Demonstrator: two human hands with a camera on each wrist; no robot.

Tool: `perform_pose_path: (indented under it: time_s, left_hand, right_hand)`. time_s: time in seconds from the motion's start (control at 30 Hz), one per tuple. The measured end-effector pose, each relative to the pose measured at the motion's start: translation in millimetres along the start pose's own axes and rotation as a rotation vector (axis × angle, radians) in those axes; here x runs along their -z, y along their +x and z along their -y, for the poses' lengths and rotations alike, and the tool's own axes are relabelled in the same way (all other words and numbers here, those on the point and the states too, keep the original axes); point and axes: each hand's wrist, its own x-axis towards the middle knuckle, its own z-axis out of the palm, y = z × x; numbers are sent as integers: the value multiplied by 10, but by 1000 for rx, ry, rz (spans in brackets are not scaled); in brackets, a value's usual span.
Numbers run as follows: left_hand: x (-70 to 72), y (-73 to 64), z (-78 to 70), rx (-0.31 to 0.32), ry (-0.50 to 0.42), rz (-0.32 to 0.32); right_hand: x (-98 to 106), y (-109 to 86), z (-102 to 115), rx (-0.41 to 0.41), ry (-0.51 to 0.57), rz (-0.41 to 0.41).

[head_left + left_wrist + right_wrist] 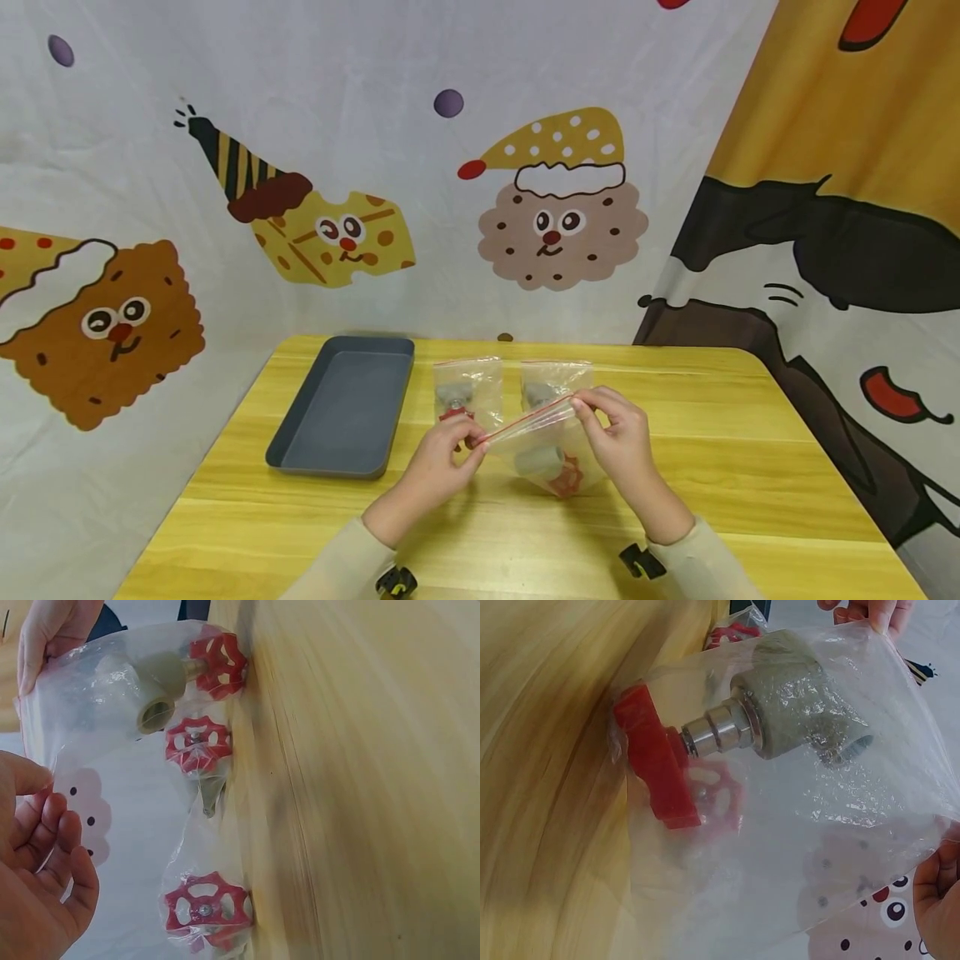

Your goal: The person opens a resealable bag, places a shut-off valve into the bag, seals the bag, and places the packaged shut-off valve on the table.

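Note:
A clear zip bag [517,437] with a red seal strip hangs tilted between my two hands. At its left upper corner my left hand [442,454] pinches the seal edge between thumb and fingers. The right hand [618,429] grips the other end of that edge, a little higher. Inside lies a valve [780,697] with a grey-green plastic body, a metal neck and a red handwheel [656,761]. The handwheel points down at the bag's bottom, close over the wooden table. The seal strip looks stretched straight between the hands.
Two more bagged valves with red handwheels stand behind the hands, a left bag [487,387] and a right bag [577,372] partly hidden by the held one. A dark grey tray [337,417] rests at the table's left. A printed cloth [420,317] hangs behind the table [720,467].

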Motion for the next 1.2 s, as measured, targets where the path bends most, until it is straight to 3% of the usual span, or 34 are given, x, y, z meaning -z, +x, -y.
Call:
perform_pose_path:
  time_s: [0.3, 0.5, 0.77, 1.0, 1.2]
  left_hand:
    - [24, -22, -4, -52, 55, -17]
    - [11, -6, 5, -48, 71, -17]
    - [-13, 9, 43, 34, 82, -23]
    - [31, 8, 72, 129, 7, -11]
    - [231, -52, 164, 219, -20, -6]
  right_hand:
    - [8, -5, -11, 4, -4, -2]
    - [7, -1, -8, -5, -5, -15]
    - [-68, -86, -133, 9, 18, -16]
    - [-86, -153, -276, 44, 49, 0]
    - [-11, -78, -41, 32, 29, -21]
